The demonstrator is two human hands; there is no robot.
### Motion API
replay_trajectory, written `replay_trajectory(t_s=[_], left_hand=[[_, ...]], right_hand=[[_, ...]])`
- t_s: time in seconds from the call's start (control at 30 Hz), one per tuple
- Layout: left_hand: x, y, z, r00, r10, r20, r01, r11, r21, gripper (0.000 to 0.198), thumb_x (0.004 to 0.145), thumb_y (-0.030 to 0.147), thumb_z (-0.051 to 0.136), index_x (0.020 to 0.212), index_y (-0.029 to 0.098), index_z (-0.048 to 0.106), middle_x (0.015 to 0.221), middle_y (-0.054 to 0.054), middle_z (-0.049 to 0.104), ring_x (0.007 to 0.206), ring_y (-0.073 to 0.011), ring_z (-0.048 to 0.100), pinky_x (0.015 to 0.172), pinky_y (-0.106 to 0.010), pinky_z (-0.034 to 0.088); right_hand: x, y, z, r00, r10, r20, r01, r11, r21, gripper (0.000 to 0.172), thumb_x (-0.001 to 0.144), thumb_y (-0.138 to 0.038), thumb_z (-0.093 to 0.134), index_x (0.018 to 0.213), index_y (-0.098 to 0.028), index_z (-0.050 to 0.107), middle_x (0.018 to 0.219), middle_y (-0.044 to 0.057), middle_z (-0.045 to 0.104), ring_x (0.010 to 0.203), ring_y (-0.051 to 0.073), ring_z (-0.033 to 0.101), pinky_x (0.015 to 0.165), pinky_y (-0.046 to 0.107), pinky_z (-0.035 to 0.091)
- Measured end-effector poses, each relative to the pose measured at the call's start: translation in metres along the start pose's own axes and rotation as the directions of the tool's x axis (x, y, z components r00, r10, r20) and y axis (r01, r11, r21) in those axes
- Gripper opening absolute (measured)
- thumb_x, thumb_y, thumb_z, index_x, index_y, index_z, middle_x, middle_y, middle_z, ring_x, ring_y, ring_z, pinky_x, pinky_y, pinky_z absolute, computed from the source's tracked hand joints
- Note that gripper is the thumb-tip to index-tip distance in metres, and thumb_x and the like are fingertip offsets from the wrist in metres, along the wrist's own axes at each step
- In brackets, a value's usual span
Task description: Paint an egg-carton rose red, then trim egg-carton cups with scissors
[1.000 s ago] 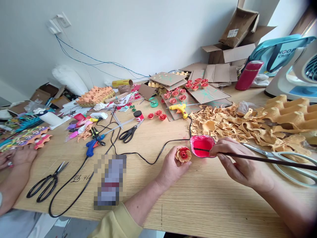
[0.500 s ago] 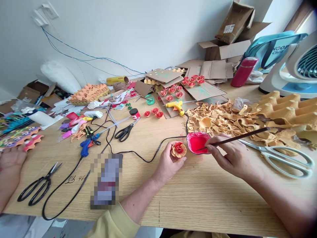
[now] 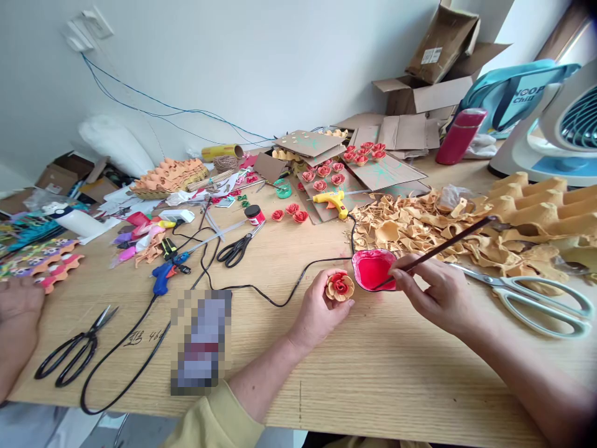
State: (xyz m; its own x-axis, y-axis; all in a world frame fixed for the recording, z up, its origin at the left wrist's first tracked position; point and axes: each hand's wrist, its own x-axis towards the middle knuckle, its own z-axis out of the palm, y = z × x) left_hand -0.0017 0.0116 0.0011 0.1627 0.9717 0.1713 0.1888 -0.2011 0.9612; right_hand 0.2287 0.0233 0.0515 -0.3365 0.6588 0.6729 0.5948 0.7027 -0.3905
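My left hand (image 3: pixel 321 311) is closed around a paper flower (image 3: pixel 340 287), its centre red and its outer petals plain tan. Between the fingers of my right hand (image 3: pixel 433 292) is a dark, thin paintbrush (image 3: pixel 450 242), slanting up to the right. Its tip dips into a small dish (image 3: pixel 357 267) of red paint just right of the flower. Behind the dish lie a yellow glue gun (image 3: pixel 333 200) and several red-painted flowers (image 3: pixel 295 213). More red flowers (image 3: pixel 364 152) sit on cardboard sheets farther back.
Tan egg-carton scraps (image 3: pixel 392 224) and light-handled scissors (image 3: pixel 541 298) lie at the right. Left are a blue glue gun (image 3: pixel 162 277), black scissors (image 3: pixel 77 348), a pixelated phone-like object (image 3: pixel 201 342) and another person's hand (image 3: pixel 18 311). A black cord (image 3: pixel 280 303) crosses the table.
The brush has tilted more steeply, with its tip lower in the paint dish. The flower in my left hand has shifted very slightly right and down.
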Motion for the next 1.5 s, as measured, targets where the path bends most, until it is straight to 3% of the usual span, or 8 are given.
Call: replay_trajectory(t_s=[0.17, 0.37, 0.7, 1.0, 1.5], left_hand=[[-0.001, -0.001, 0.0, 1.0, 0.014, 0.022, -0.014, 1.0, 0.011, 0.046, 0.073, 0.012, 0.075, 0.116, 0.019, 0.06, 0.114, -0.008, 0.066, 0.103, -0.0201, 0.064, 0.088, -0.029, 0.053], [-0.001, 0.0, 0.0, 0.998, 0.023, 0.061, -0.021, 0.999, -0.029, 0.046, 0.076, 0.017, 0.077, 0.118, 0.018, 0.06, 0.116, -0.009, 0.067, 0.106, -0.0221, 0.065, 0.093, -0.032, 0.052], [-0.001, 0.001, 0.002, 0.997, 0.037, 0.074, -0.037, 0.999, 0.002, 0.041, 0.078, 0.018, 0.077, 0.116, 0.018, 0.061, 0.117, -0.01, 0.068, 0.11, -0.024, 0.065, 0.097, -0.036, 0.051], [-0.001, 0.004, 0.001, 0.997, 0.05, 0.061, -0.053, 0.997, 0.063, 0.042, 0.076, 0.013, 0.076, 0.115, 0.018, 0.062, 0.115, -0.008, 0.069, 0.107, -0.0226, 0.065, 0.096, -0.034, 0.051], [-0.001, 0.0, 0.001, 0.996, 0.045, 0.081, -0.051, 0.996, 0.075, 0.042, 0.077, 0.015, 0.076, 0.116, 0.019, 0.062, 0.117, -0.009, 0.069, 0.11, -0.0239, 0.065, 0.099, -0.036, 0.05]], right_hand=[[-0.002, -0.002, -0.006, 0.998, -0.021, -0.061, 0.025, 0.997, 0.07, 0.012, 0.097, -0.015, 0.052, 0.092, -0.021, 0.061, 0.078, 0.002, 0.067, 0.066, 0.016, 0.063, 0.063, 0.029, 0.048], [0.0, -0.009, -0.01, 0.979, -0.168, 0.118, 0.142, 0.969, 0.201, 0.015, 0.097, -0.016, 0.048, 0.104, -0.022, 0.059, 0.086, 0.005, 0.068, 0.079, 0.02, 0.063, 0.081, 0.039, 0.049], [0.0, -0.011, 0.002, 0.949, -0.273, 0.16, 0.239, 0.949, 0.205, 0.02, 0.096, -0.011, 0.048, 0.11, -0.02, 0.058, 0.088, 0.005, 0.069, 0.079, 0.019, 0.06, 0.077, 0.035, 0.047], [0.0, -0.008, -0.002, 0.962, -0.249, 0.11, 0.239, 0.966, 0.094, 0.016, 0.097, -0.015, 0.048, 0.106, -0.022, 0.058, 0.086, 0.004, 0.07, 0.075, 0.018, 0.063, 0.076, 0.035, 0.047], [0.0, -0.01, 0.001, 0.965, -0.231, 0.122, 0.214, 0.967, 0.136, 0.015, 0.096, -0.013, 0.05, 0.104, -0.021, 0.059, 0.086, 0.004, 0.07, 0.076, 0.018, 0.061, 0.078, 0.034, 0.048]])
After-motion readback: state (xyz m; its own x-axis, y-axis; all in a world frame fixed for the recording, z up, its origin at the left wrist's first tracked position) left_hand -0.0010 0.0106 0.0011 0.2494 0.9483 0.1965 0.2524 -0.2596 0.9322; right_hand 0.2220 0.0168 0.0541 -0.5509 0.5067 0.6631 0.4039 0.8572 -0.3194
